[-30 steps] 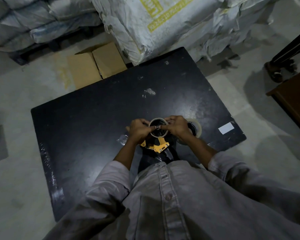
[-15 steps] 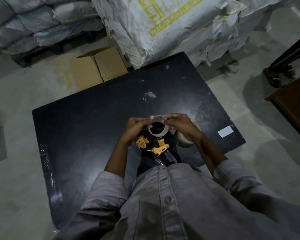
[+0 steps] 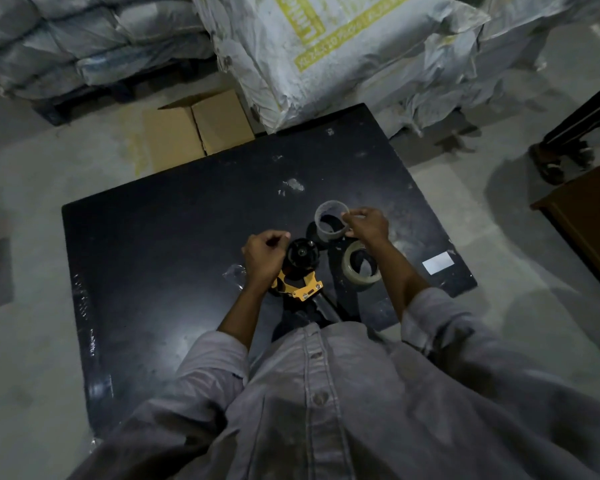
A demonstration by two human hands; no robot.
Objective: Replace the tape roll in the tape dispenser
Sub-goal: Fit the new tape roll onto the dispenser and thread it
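The right hand point(image 3: 367, 226) is pinching an empty tape core point(image 3: 330, 221), its opening tilted upward. The left hand point(image 3: 264, 255) is gripping the tape dispenser point(image 3: 300, 271) on the desk point(image 3: 160, 244), its handle pointing near.

A: What is held by the right hand point(image 3: 367, 226)?
B: An empty core point(image 3: 331, 221), above the table point(image 3: 153, 254).
A: And the dispenser point(image 3: 300, 268)?
B: It is steadied by the left hand point(image 3: 264, 255); a roll point(image 3: 361, 270) is laid just right.
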